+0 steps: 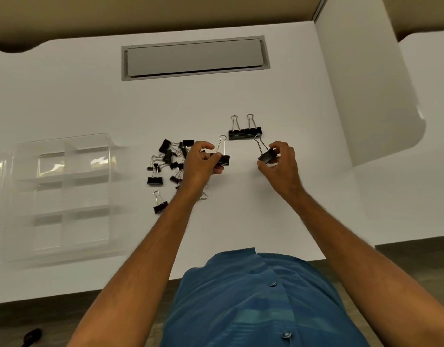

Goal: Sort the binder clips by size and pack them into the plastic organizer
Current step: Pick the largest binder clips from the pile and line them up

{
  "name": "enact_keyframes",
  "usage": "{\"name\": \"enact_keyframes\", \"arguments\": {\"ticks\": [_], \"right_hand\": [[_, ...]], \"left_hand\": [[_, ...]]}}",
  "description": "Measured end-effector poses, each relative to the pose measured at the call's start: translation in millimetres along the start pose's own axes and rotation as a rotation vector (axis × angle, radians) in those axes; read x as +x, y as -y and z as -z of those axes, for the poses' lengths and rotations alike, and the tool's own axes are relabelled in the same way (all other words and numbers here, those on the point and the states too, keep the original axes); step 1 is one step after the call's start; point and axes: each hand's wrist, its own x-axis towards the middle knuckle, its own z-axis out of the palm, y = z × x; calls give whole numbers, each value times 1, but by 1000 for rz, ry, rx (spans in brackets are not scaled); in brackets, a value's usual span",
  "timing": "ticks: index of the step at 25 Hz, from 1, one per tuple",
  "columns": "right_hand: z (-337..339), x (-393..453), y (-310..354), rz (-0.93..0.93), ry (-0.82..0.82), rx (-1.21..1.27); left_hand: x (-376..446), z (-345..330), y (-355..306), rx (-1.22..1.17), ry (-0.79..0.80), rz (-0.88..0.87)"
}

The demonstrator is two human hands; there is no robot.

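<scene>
A pile of black binder clips [169,156] of mixed sizes lies on the white desk [241,209], left of centre. My left hand [199,162] pinches a large black clip [222,158] just right of the pile. My right hand [281,162] pinches another large clip [267,156], tilted, its wire handle pointing up-left. Two large clips [244,133] stand side by side on the desk just beyond my hands. The clear plastic organizer [63,196], with several compartments that look empty, sits at the left.
A grey cable-tray lid [193,57] is set into the desk at the back. A white partition [366,96] rises at the right. The desk's front edge runs just before my blue shirt [253,296]. A small dark object [33,335] lies on the floor at lower left.
</scene>
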Motion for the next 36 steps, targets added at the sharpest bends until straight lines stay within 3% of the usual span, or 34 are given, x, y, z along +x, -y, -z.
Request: {"name": "enact_keyframes", "arguments": {"ticks": [6,16,25,36], "right_hand": [[46,43,-24,-121,-124,77],[78,90,-47,-241,-40,92],[73,108,-55,-166,-26,-73],[63,127,-58,-57,3,-229]], "left_hand": [[13,-80,-7,-50,9,7],[55,-159,-24,17,44,16],[85,-173,-20,914,-81,-428],[103,-164,-3,1206,-30,-540]]}}
